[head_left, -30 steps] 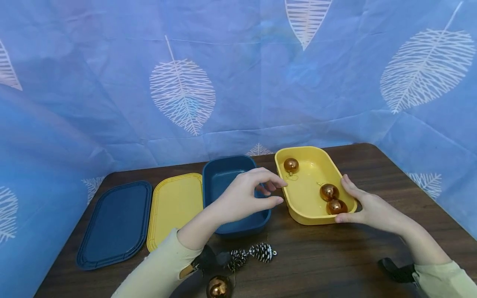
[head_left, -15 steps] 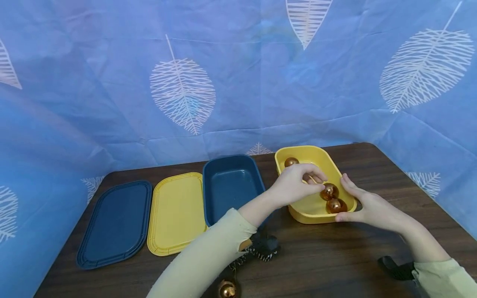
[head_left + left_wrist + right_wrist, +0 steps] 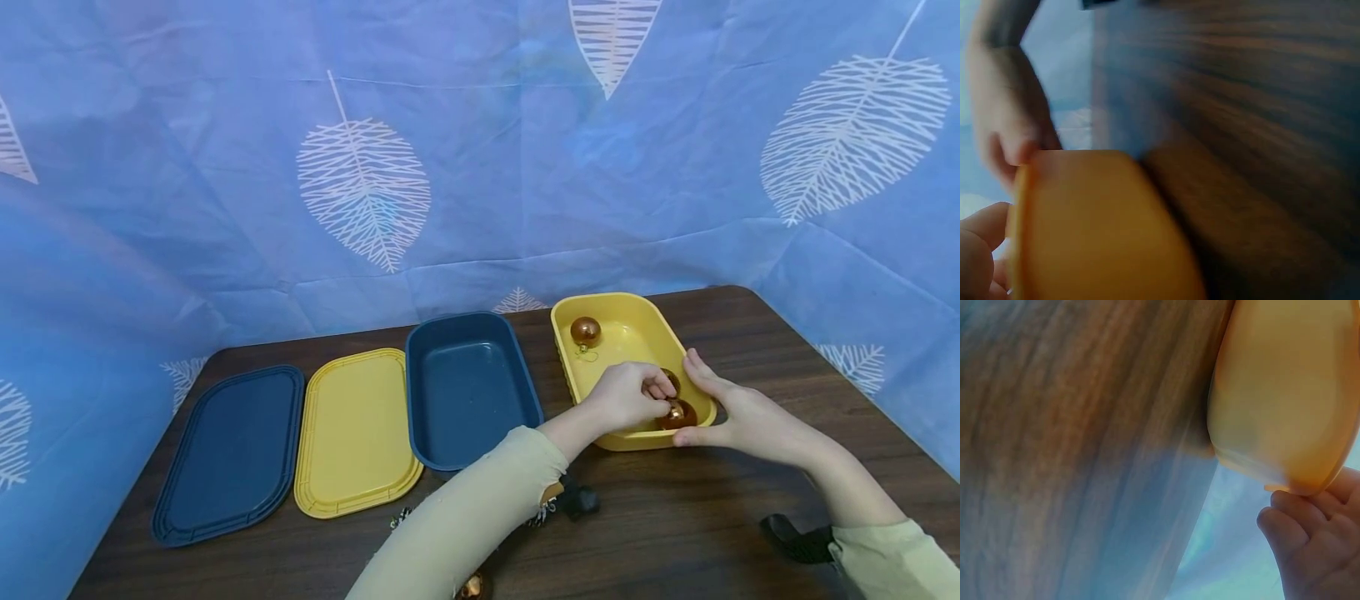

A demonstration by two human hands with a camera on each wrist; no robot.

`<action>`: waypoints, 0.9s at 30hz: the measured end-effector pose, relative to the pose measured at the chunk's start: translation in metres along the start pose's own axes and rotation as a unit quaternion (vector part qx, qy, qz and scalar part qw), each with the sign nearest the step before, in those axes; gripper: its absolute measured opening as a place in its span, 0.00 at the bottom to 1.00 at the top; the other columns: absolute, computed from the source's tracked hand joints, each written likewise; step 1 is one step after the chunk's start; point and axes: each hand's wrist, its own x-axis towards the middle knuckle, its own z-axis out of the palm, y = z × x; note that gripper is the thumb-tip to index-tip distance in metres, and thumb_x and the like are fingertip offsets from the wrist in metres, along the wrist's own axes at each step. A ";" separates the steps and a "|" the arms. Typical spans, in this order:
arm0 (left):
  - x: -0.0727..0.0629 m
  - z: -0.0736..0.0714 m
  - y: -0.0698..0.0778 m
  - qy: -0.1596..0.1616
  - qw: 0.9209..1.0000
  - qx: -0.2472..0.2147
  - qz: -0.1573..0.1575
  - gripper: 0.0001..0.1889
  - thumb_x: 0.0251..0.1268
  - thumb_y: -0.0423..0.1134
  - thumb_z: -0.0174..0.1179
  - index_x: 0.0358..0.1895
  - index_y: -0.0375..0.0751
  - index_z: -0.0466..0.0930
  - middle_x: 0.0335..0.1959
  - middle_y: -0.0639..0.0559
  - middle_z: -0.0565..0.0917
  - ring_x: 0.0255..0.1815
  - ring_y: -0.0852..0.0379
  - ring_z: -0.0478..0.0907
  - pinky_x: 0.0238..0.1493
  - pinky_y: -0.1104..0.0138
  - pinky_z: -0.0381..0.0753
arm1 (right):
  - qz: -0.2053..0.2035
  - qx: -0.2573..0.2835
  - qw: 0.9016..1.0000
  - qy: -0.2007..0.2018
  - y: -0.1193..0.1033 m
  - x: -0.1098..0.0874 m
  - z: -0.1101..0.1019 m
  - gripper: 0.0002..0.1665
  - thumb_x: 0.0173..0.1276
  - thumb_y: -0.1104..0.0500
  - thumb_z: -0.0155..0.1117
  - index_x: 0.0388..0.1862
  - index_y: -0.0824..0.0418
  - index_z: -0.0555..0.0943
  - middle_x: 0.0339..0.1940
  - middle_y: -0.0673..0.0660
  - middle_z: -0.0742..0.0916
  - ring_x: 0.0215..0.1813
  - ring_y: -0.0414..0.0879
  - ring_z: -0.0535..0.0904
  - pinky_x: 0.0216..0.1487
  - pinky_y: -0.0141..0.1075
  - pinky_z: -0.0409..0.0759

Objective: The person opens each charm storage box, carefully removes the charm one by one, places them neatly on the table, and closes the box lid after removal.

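The left hand [image 3: 630,395] at the copper balls [image 3: 678,414] in the yellow box [image 3: 622,335]

In the head view the box sits at four o'clock on the bench [image 3: 675,517]. The right hand [image 3: 731,419] holds its four-o'clock corner, thumb at the near wall, fingers along the side. The left hand reaches in from eight o'clock, its grip narrow, thumb and fingers close together; whether it pinches a ball I cannot tell.

To do this well, the left fingers should go lightly: smooth, round balls will probably roll against their neighbours. The right hand should brace the corner without tipping the box.

The count: three balls in the yellow box, two at its four o'clock and a third ball [image 3: 586,331] at ten; one bench ball [image 3: 472,587] at six o'clock, mostly behind the sleeve [image 3: 472,508]; one blue box [image 3: 476,392], also at six; one yellow lid [image 3: 360,433] at half past seven; one blue lid [image 3: 228,454] at eight. Speckled bits [image 3: 401,517] peek past the sleeve, too covered to count.
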 end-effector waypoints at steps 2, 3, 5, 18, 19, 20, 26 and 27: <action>0.001 0.003 -0.002 -0.001 1.000 0.019 0.001 0.04 0.61 0.36 0.65 0.38 0.46 0.84 0.29 0.63 0.81 0.29 0.75 0.72 0.32 0.85 0.67 | 0.000 -0.001 1.000 0.001 0.000 0.001 0.000 0.64 0.58 0.41 0.69 0.76 0.67 0.42 0.77 0.64 0.45 0.67 0.73 0.57 0.54 0.62 0.68; 0.002 0.004 -0.002 -0.002 1.000 0.029 0.004 0.04 0.61 0.37 0.66 0.38 0.47 0.85 0.30 0.63 0.81 0.29 0.75 0.72 0.32 0.85 0.67 | 0.000 -0.003 1.000 0.001 0.000 0.001 0.000 0.64 0.58 0.40 0.69 0.76 0.68 0.42 0.77 0.64 0.45 0.67 0.73 0.57 0.54 0.62 0.68; 0.004 0.005 -0.001 -0.007 0.999 0.044 0.018 0.05 0.60 0.38 0.66 0.39 0.47 0.85 0.30 0.63 0.82 0.30 0.76 0.72 0.33 0.86 0.66 | 0.001 -0.005 1.000 0.002 0.000 0.001 0.000 0.64 0.58 0.40 0.70 0.76 0.68 0.43 0.77 0.64 0.45 0.67 0.73 0.58 0.54 0.62 0.69; 0.007 0.009 0.001 -0.021 0.995 0.091 0.023 0.12 0.56 0.43 0.70 0.43 0.48 0.86 0.33 0.65 0.82 0.32 0.76 0.72 0.34 0.87 0.64 | 0.003 0.009 1.000 -0.002 0.000 0.000 0.000 0.63 0.59 0.42 0.70 0.76 0.65 0.41 0.77 0.63 0.44 0.67 0.74 0.56 0.54 0.64 0.67; 0.007 0.010 0.000 -0.021 0.994 0.100 0.025 0.13 0.55 0.43 0.71 0.44 0.48 0.85 0.33 0.65 0.82 0.33 0.75 0.72 0.35 0.87 0.64 | 0.003 0.009 1.000 -0.003 0.000 0.000 0.000 0.63 0.59 0.42 0.70 0.76 0.65 0.41 0.77 0.63 0.44 0.67 0.74 0.56 0.54 0.64 0.67; 0.007 0.010 0.000 -0.022 0.993 0.110 0.026 0.14 0.55 0.43 0.71 0.46 0.48 0.85 0.34 0.65 0.81 0.33 0.74 0.71 0.35 0.86 0.64 | 0.003 0.010 1.000 -0.003 0.000 0.000 0.000 0.63 0.59 0.43 0.70 0.77 0.65 0.41 0.77 0.63 0.44 0.67 0.74 0.56 0.54 0.64 0.67; 0.006 0.012 0.000 -0.022 0.986 0.163 0.033 0.17 0.55 0.45 0.71 0.49 0.49 0.84 0.33 0.65 0.79 0.34 0.72 0.68 0.34 0.84 0.62 | 0.002 0.004 1.000 -0.002 -0.001 0.000 0.000 0.63 0.59 0.42 0.69 0.76 0.65 0.41 0.77 0.62 0.44 0.67 0.73 0.57 0.53 0.62 0.69; 0.006 0.012 0.000 -0.021 0.985 0.168 0.035 0.16 0.55 0.45 0.70 0.48 0.49 0.84 0.34 0.65 0.79 0.34 0.72 0.68 0.34 0.84 0.62 | 0.002 0.004 1.000 -0.003 -0.001 0.000 0.000 0.63 0.59 0.42 0.69 0.76 0.65 0.41 0.77 0.62 0.44 0.67 0.73 0.58 0.53 0.62 0.70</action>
